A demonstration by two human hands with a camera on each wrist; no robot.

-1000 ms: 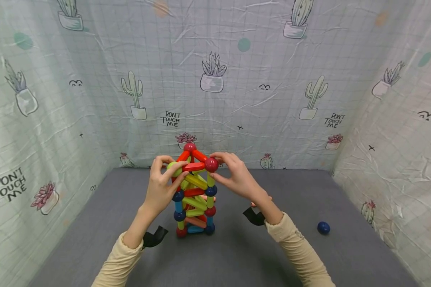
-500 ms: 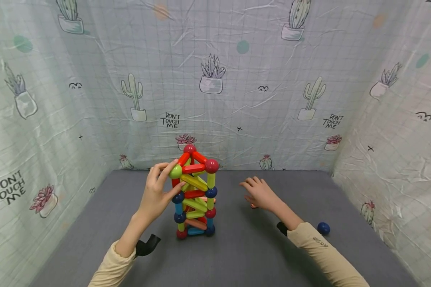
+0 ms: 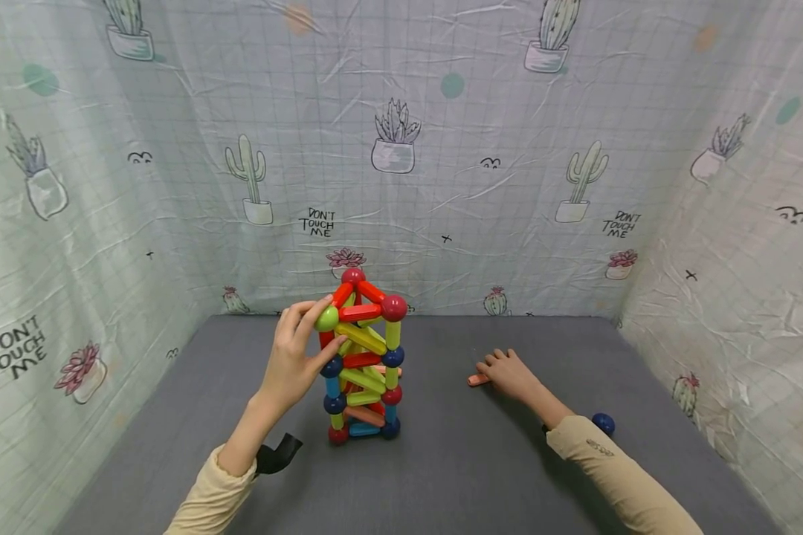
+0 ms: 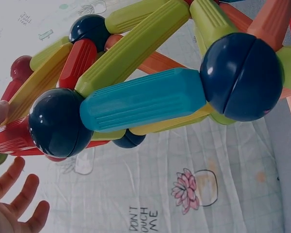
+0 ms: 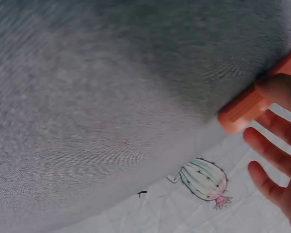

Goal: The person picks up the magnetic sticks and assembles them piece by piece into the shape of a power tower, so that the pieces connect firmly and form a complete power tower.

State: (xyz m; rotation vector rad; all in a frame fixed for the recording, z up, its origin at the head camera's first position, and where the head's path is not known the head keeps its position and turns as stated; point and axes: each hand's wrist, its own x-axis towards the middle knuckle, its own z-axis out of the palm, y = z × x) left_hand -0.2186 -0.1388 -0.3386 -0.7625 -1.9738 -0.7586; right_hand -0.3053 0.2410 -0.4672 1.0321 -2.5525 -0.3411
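A tower of magnetic sticks and balls [image 3: 363, 360] stands upright on the grey table in the head view. At its top left corner my left hand [image 3: 291, 364] grips it, fingers on the lime green ball [image 3: 327, 319] and thumb near the yellow stick. The left wrist view shows a blue stick [image 4: 143, 99] between two dark blue balls, with part of the left hand [image 4: 14, 204] at the edge. Further right, my right hand [image 3: 511, 377] pinches an orange magnetic stick [image 5: 245, 109] lying on the table, thumb on one side and fingers on the other.
A dark blue ball [image 3: 603, 423] lies on the table beside the right sleeve. Black straps hang at the wrists, the left one [image 3: 279, 454] showing most. A cactus-printed curtain [image 3: 442, 186] encloses the back and sides of the grey table [image 3: 435, 483].
My right hand has let go of the tower's red top right ball, moved right and down, and taken hold of the orange stick. The left hand stays on the tower, its thumb lower.
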